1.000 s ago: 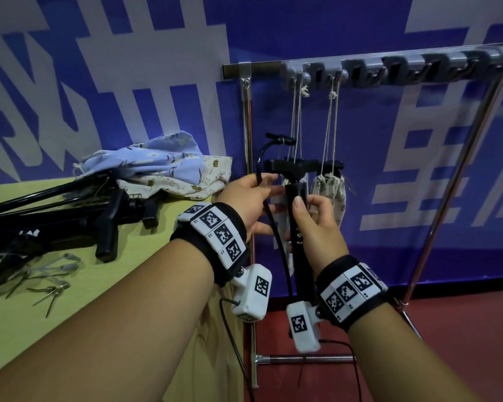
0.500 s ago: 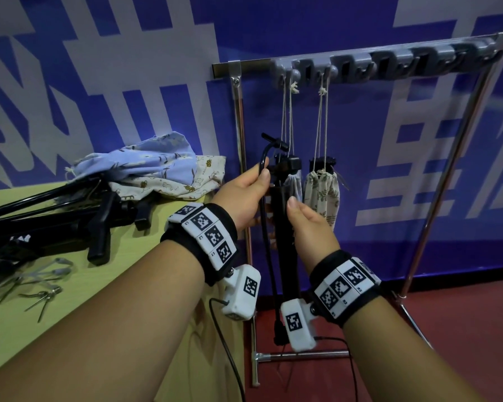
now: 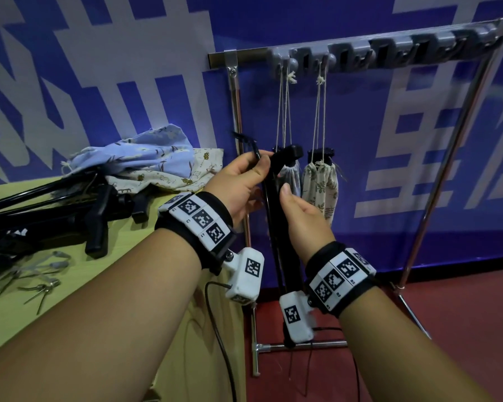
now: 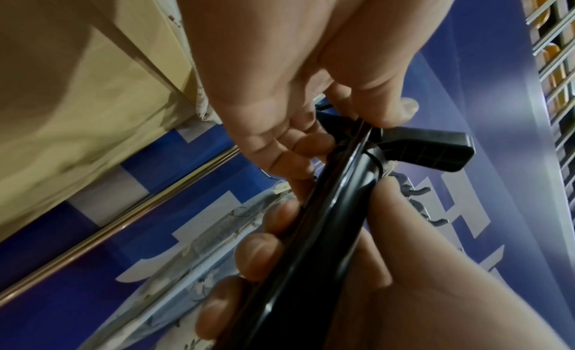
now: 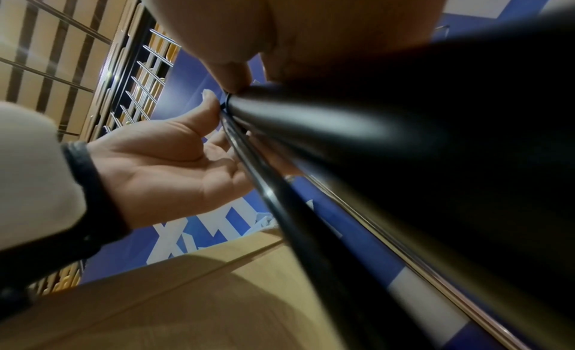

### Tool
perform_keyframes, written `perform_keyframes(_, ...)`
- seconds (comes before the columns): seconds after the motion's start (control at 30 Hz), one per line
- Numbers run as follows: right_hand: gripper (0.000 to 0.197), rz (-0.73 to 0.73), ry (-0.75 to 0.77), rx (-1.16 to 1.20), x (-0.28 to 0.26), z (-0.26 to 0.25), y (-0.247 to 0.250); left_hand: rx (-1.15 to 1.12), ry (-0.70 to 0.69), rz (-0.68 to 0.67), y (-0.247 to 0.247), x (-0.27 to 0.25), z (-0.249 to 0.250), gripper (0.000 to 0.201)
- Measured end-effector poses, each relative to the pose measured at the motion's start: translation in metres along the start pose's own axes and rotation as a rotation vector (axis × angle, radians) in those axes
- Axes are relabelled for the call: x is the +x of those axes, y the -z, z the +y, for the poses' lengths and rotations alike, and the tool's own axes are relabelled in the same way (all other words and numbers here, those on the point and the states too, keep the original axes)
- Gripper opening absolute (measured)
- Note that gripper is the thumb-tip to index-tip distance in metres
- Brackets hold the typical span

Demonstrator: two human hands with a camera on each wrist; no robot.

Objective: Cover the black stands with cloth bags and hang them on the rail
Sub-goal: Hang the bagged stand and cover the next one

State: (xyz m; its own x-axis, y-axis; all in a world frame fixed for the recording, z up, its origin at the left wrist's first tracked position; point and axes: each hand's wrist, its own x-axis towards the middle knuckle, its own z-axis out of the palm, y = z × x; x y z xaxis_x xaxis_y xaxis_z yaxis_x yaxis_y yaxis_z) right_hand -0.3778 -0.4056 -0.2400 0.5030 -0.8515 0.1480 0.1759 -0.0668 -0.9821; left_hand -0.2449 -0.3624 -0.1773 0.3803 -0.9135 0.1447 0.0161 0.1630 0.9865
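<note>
While two drawstring bags already dangle from the grey hooks of the rail (image 3: pixel 389 50), a person steadies a black stand (image 3: pixel 276 204) upright in front of the rack, its head level with the hanging bags. The left hand (image 3: pixel 238 181) pinches the thin black cable (image 3: pixel 246 140) against the top of the pole, apparently to keep it from swinging loose, while the right hand (image 3: pixel 302 210) curls its fingers (image 4: pixel 258 252) round the shaft just below to bear the weight. The hanging grey cloth bag (image 3: pixel 289 177) sits right behind the stand's head, and the leaf-print bag (image 3: pixel 320 184) hangs just beside it. More stands (image 3: pixel 55 213) lie on the yellow worktop (image 3: pixel 70 314) with spare cloth bags (image 3: pixel 145 158) heaped beyond them, near at hand for the next covering. Metal clips (image 3: pixel 38 288) lie at the worktop's near left.
</note>
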Motion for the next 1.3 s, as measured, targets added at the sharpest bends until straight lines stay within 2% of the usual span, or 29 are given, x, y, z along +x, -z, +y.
perform_keyframes(0.2,0.045,-0.022,0.007,-0.01,0.003,0.005,0.001,-0.089,0.057,-0.008,0.003,0.001,0.0,0.014)
perform_keyframes(0.43,0.046,-0.051,-0.024,-0.071,0.002,0.003,-0.001,-0.094,0.074,0.066,0.002,0.004,-0.004,0.027)
perform_keyframes(0.57,0.034,-0.06,0.044,-0.16,0.006,0.004,-0.002,-0.061,0.057,0.074,-0.003,0.003,-0.006,0.03)
perform_keyframes(0.6,0.039,-0.055,0.055,-0.151,0.007,0.004,-0.004,-0.041,0.059,0.062,-0.004,0.002,-0.006,0.029)
perform_keyframes(0.67,0.064,-0.031,0.048,-0.13,0.011,0.006,-0.004,-0.008,0.069,0.037,-0.006,0.0,-0.006,0.029)
perform_keyframes(0.7,0.068,-0.027,0.053,-0.129,0.013,0.006,-0.003,0.002,0.077,0.029,-0.007,0.0,-0.004,0.03)
perform_keyframes(0.8,0.052,-0.022,0.049,-0.199,0.016,0.009,0.003,0.045,0.109,0.031,-0.007,-0.001,-0.003,0.028)
perform_keyframes(0.93,0.037,-0.083,-0.007,-0.241,0.019,0.01,0.01,0.105,0.185,0.055,-0.008,0.0,-0.004,0.007)
perform_keyframes(0.97,0.045,-0.117,-0.009,-0.261,0.018,0.008,0.011,0.123,0.206,0.06,-0.009,-0.001,-0.005,0.003)
perform_keyframes(1.07,0.099,-0.196,0.018,-0.172,0.013,0.0,0.014,0.211,0.265,0.028,-0.007,-0.003,-0.006,0.015)
perform_keyframes(1.1,0.104,-0.199,0.004,-0.092,0.014,-0.003,0.017,0.241,0.279,0.007,-0.006,-0.004,-0.007,0.017)
perform_keyframes(1.17,0.1,-0.165,-0.038,0.004,0.016,-0.012,0.022,0.272,0.303,-0.031,-0.006,-0.006,-0.007,0.009)
perform_keyframes(1.3,0.096,-0.027,-0.043,-0.153,0.025,-0.019,0.026,0.342,0.359,-0.069,-0.009,-0.01,-0.007,0.011)
